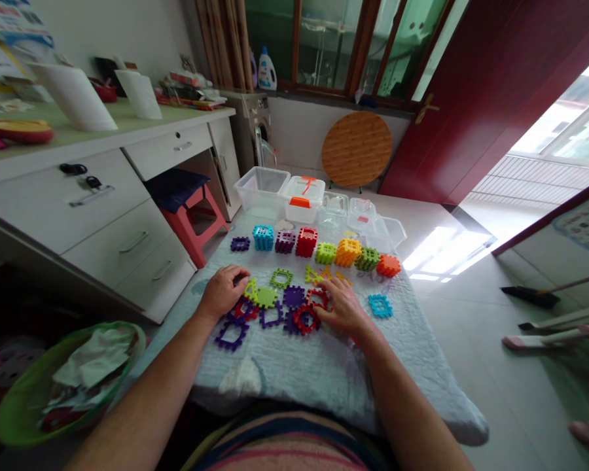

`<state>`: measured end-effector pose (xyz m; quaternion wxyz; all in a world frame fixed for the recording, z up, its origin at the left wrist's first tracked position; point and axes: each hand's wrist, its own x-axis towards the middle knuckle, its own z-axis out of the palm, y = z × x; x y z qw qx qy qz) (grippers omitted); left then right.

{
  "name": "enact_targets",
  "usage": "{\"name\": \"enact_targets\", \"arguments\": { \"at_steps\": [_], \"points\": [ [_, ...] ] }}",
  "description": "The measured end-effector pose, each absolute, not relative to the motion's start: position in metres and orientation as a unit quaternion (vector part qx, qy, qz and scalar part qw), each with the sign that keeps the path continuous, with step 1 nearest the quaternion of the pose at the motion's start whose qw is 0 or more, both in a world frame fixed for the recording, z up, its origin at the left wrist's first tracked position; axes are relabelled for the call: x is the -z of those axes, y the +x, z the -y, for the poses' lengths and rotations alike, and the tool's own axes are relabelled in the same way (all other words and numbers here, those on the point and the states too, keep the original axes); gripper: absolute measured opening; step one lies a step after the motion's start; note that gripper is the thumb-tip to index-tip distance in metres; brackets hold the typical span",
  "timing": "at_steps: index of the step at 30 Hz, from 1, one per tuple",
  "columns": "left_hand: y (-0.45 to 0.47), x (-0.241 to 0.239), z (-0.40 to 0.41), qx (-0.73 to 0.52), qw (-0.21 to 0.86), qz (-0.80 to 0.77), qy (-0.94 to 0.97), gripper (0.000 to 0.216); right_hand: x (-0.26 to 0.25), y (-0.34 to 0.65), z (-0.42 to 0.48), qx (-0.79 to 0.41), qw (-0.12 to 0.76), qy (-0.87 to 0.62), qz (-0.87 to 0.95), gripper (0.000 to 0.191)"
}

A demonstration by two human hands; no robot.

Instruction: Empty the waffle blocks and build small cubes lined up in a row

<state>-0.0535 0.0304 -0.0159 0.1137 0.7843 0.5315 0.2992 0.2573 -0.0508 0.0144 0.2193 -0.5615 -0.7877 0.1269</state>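
My left hand (224,291) rests on the pale blue cloth (324,366) with its fingers on a yellow-green flat piece (252,290). My right hand (342,306) lies flat over red flat pieces (307,318), touching them. Between the hands lie loose interlocking square pieces: a green one (267,297), purple ones (293,296), a purple frame (232,334). A blue flat piece (380,305) lies right of my right hand. Behind stands a row of built cubes: blue (264,237), purple (285,241), red (306,241), green (325,252), orange (347,252).
Clear plastic boxes (262,188) stand at the cloth's far edge. A white desk with drawers (103,216) and a pink stool (196,219) are on the left. A green basket (39,399) sits at lower left. Broom handles (544,297) lie on the floor at right.
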Motion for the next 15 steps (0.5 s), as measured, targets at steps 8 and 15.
{"name": "enact_targets", "arguments": {
  "at_steps": [8, 15],
  "points": [
    [-0.054, 0.017, -0.03, -0.301, 0.109, -0.532, 0.784, 0.018, -0.018, 0.255, 0.051, -0.132, 0.215, -0.57, 0.782, 0.038],
    [-0.054, 0.016, -0.029, -0.301, 0.107, -0.534, 0.783, 0.019, -0.032, 0.245, 0.064, -0.155, 0.241, -0.551, 0.783, 0.047]
  ]
}}
